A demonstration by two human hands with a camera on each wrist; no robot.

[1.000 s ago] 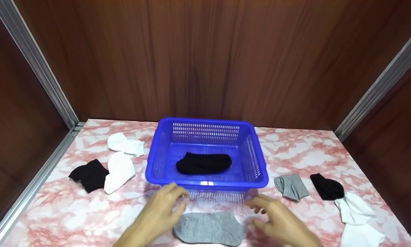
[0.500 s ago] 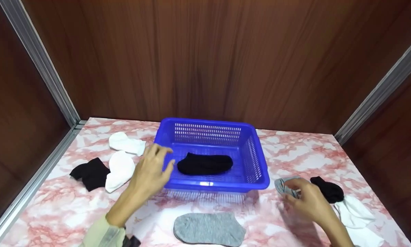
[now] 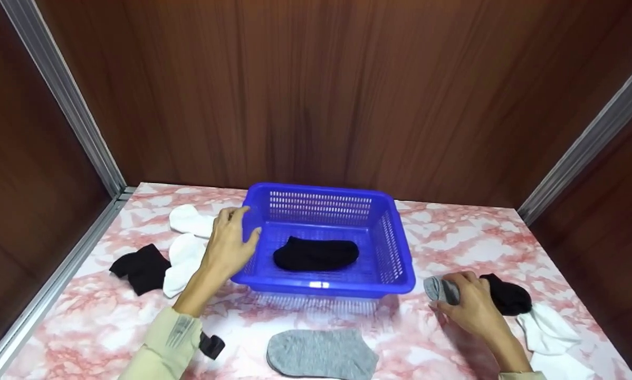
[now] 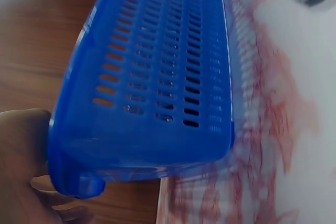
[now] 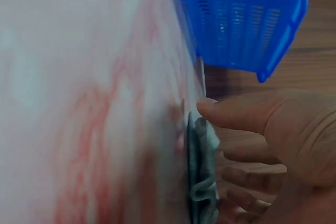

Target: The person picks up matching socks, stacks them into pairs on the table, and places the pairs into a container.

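Observation:
My left hand (image 3: pixel 227 245) lies over the left rim of a blue plastic basket (image 3: pixel 347 289), thumb on the inner side and fingers loosely bent. The left wrist view shows that hand beside a corner of the slotted basket wall (image 4: pixel 142 145). Inside the basket lies a black sock (image 3: pixel 316 254). Off to the basket's right, my right hand (image 3: pixel 471 306) holds a small grey sock (image 3: pixel 442 290), thumb on the near side and fingers on the far side; the palm covers part of it. In the right wrist view the bunched grey sock (image 5: pixel 203 177) shows beside the thumb.
A flat grey sock (image 3: pixel 321 352) lies in front of the basket. Two white socks (image 3: pixel 184 258) and a black one (image 3: pixel 142 269) lie at left. Another black sock (image 3: pixel 508 295) and white socks (image 3: pixel 551 332) lie at right. Wood-patterned walls enclose the marbled table.
From beside the flat grey sock, my left hand has moved up and left to the basket's left rim. My right hand has gone right to the small grey sock and taken hold of it.

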